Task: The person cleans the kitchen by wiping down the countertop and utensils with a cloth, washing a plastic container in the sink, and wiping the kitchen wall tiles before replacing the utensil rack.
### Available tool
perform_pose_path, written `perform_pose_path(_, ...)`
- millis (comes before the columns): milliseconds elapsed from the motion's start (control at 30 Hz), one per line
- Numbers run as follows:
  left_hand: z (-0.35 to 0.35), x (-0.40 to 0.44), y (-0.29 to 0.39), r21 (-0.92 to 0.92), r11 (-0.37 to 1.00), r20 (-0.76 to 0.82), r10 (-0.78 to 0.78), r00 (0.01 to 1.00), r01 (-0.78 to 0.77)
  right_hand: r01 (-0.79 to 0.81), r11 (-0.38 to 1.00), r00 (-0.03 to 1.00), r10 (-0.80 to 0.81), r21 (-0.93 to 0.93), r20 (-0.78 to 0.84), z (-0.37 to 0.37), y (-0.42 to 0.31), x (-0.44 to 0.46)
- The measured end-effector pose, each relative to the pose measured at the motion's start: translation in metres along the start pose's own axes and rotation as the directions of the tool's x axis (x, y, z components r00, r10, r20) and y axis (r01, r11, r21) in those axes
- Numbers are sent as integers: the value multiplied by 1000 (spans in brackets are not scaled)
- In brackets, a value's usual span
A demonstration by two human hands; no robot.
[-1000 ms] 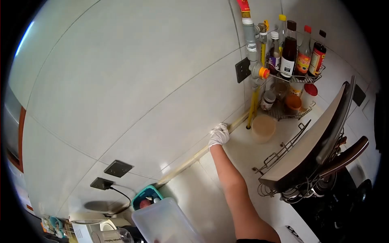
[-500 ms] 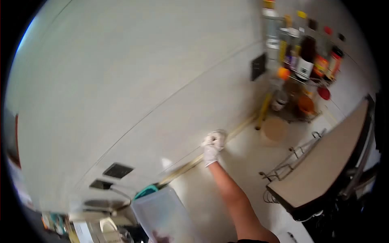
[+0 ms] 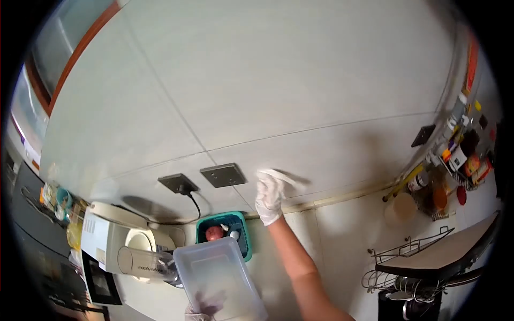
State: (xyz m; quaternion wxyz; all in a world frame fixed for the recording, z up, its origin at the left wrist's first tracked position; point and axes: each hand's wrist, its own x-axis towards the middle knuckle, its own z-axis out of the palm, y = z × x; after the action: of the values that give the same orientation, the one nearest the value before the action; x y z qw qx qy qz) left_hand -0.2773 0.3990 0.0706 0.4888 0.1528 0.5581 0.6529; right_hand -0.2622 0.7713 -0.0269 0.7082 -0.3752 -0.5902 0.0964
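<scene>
My right hand (image 3: 270, 196), in a white glove, is closed on a white cloth (image 3: 284, 177) against the tiled wall (image 3: 300, 117), right of the black wall sockets (image 3: 223, 175). At the bottom, my gloved left hand (image 3: 198, 315) grips the lower left edge of a translucent plastic container (image 3: 217, 273); some fingers show through the plastic. Just behind that container sits a teal basket (image 3: 247, 235) with a reddish round item (image 3: 214, 232) and small pale items inside.
A white appliance (image 3: 101, 235) and a clear jug (image 3: 144, 263) stand at the left, by a plugged-in cord (image 3: 194, 203). At the right are a beige tub (image 3: 400, 209), a bottle rack (image 3: 441, 215), a wire rack (image 3: 412, 247) and a large pan (image 3: 428, 257).
The view has swung left. My right hand has moved left along the wall, off the counter edge and nearer the sockets. My left hand has come into view at the container.
</scene>
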Motion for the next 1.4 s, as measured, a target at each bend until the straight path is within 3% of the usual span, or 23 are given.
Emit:
perform_pose_path(67, -8, -4, -3, 33, 999, -53, -13, 999, 15, 393, 905, 909, -356, -165, 216, -4, -30, 44)
perform_pose_path(133, -17, -7, -7, 33, 999, -82, 3, 997, 0, 432, 900, 882, -410, -52, 230, 6, -23, 69)
perform_pose_path(167, -21, -7, -9, 20, 1000, -82, 25, 996, -24, 538, 835, 836, -510, -118, 202, -1, -28, 75)
perform_pose_path(267, -20, -7, -4, -39, 997, -52, 68, 996, -70, 558, 803, 791, -437, -211, 429, -7, 1, 26)
perform_pose_path(300, -20, -10, -2, -55, 996, -39, 72, 997, -74, 576, 801, 765, -457, -164, 454, -12, 0, 16)
perform_pose_path(400, -48, -13, -24, 30, 998, -222, 58, 973, -52, 438, 845, 410, -492, 308, 768, -8, 25, -9)
perform_pose_path(467, -37, -14, -4, -44, 997, -120, 64, 991, -70, 381, 848, 488, -524, 369, 698, -6, 27, -10)
perform_pose_path(533, -35, -17, 7, -84, 992, -76, 89, 993, -96, 257, 917, 566, -400, 306, 721, -9, 9, 5)
perform_pose_path(567, -35, -18, 10, -93, 989, -84, 105, 991, -113, 157, 966, 587, -257, 203, 768, -19, -21, 29)
perform_pose_path(633, -36, -17, 7, -98, 989, -132, 97, 986, -110, 569, 803, 491, -504, 176, 711, -27, -44, 71)
perform_pose_path(733, -56, -20, -7, -98, 993, -191, 47, 981, -67, 421, 857, 798, -506, 298, 327, -23, -60, 79)
perform_pose_path(767, -69, -18, -20, -121, 991, -164, 43, 985, -63, 205, 908, 927, -299, 365, 224, -19, -77, 77)
perform_pose_path(867, -72, -15, -33, -178, 982, -128, 47, 991, -70, 267, 872, 902, -376, 410, 213, -3, -82, 85)
perform_pose_path(900, -71, -14, -34, -193, 978, -131, 56, 990, -81, 51, 892, 948, -184, 448, 259, 5, -91, 75)
perform_pose_path(933, -68, -15, -35, -200, 976, -148, 59, 987, -89, 245, 900, 861, -373, 361, 345, 10, -95, 74)
perform_pose_path(1000, -66, -17, -34, -201, 974, -176, 64, 982, -100, 618, 753, 567, -625, 224, 536, 17, -104, 77)
perform_pose_path(1033, -67, -15, -35, -187, 979, -164, 54, 985, -85, 698, 698, 572, -678, 159, 461, 23, -97, 73)
perform_pose_path(1233, -61, -13, -31, -135, 989, -125, 50, 991, -67, 786, 531, 254, -745, 318, 617, 16, -98, 106)
perform_pose_path(1333, -63, -18, -24, -98, 992, -148, 64, 987, -79, 795, 538, 291, -743, 280, 602, -6, -96, 120)
perform_pose_path(1400, -70, -27, -31, -67, 991, -195, 104, 975, -119, 791, 568, 393, -756, 227, 524, -22, -64, 126)
